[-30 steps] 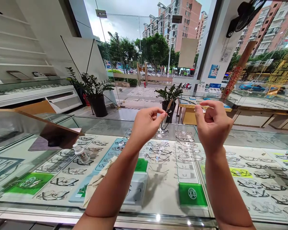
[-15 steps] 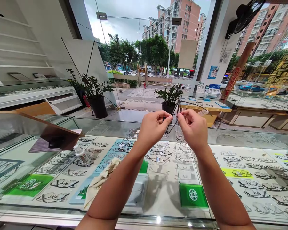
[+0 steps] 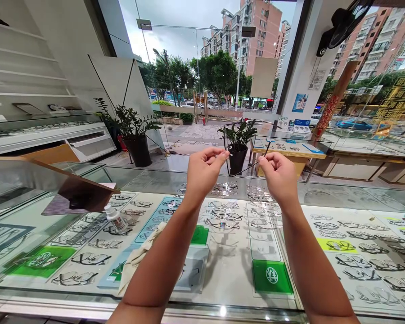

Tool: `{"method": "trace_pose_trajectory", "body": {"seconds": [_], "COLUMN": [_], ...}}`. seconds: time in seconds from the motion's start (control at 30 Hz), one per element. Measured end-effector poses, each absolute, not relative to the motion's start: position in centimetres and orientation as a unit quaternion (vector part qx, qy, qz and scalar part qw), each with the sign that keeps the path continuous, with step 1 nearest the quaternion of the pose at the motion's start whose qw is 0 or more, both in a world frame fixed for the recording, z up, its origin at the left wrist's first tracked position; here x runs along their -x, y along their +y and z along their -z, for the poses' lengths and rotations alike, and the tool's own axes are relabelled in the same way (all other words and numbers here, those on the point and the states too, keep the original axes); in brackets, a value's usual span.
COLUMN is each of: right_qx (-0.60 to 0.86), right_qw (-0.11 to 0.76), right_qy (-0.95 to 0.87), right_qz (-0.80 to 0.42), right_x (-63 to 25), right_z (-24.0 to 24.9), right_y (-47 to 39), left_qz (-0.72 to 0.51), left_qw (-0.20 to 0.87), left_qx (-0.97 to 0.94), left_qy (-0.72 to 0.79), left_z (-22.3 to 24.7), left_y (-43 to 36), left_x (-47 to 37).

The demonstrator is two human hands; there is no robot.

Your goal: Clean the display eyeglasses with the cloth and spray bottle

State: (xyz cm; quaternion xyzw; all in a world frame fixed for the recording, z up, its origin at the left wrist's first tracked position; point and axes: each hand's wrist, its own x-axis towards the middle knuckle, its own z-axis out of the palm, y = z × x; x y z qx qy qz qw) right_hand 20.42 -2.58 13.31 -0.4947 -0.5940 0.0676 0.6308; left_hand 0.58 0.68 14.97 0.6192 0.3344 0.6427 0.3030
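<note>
In front of me, above the glass counter, I hold up a pair of thin dark-framed eyeglasses (image 3: 245, 170). My left hand (image 3: 205, 173) pinches one side of them between thumb and fingertips. On the other side, my right hand (image 3: 281, 177) is closed in a pinch on a thin dark part, its tip poking up past the fingers. How the lenses sit is hard to make out against the plant behind. Below my left forearm lies a crumpled beige cloth (image 3: 140, 258). A white spray bottle (image 3: 115, 218) stands farther left.
The glass counter (image 3: 222, 294) holds rows of eyeglasses beneath its top, with green logo blocks (image 3: 272, 276) among them. A brown tilted panel (image 3: 87, 189) rises at the left. Beyond are potted plants (image 3: 238, 155), a wooden table (image 3: 290, 148) and glass doors.
My hands have moved apart, the left one leftward and the right one slightly rightward. The eyeglasses between them have turned, and their dark frame now spans the wider gap.
</note>
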Motion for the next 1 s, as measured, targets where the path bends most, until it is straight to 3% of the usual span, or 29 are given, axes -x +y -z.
{"method": "trace_pose_trajectory", "body": {"seconds": [0.37, 0.6, 0.7, 1.0], "right_qx": [0.476, 0.461, 0.421, 0.364], "right_qw": [0.676, 0.729, 0.747, 0.752], "right_qy": [-0.534, -0.499, -0.496, -0.540], "right_qz": [-0.178, 0.091, 0.137, -0.099], "right_x": [-20.6, -20.9, -20.5, -20.7], "right_z": [-13.2, -14.1, -14.4, -13.6], "right_y": [-1.7, -3.1, -3.7, -2.1], "left_qz": [-0.706, -0.691, -0.673, -0.603], "left_qw": [0.403, 0.306, 0.279, 0.230], "left_qx": [-0.507, -0.581, -0.614, -0.690], "left_qy": [0.288, 0.301, 0.305, 0.328], "left_z": [-14.9, -14.7, -14.6, -14.3], "left_y": [2.2, 1.9, 1.6, 0.6], "left_x": [-0.3, -0.5, -0.5, -0.9]}}
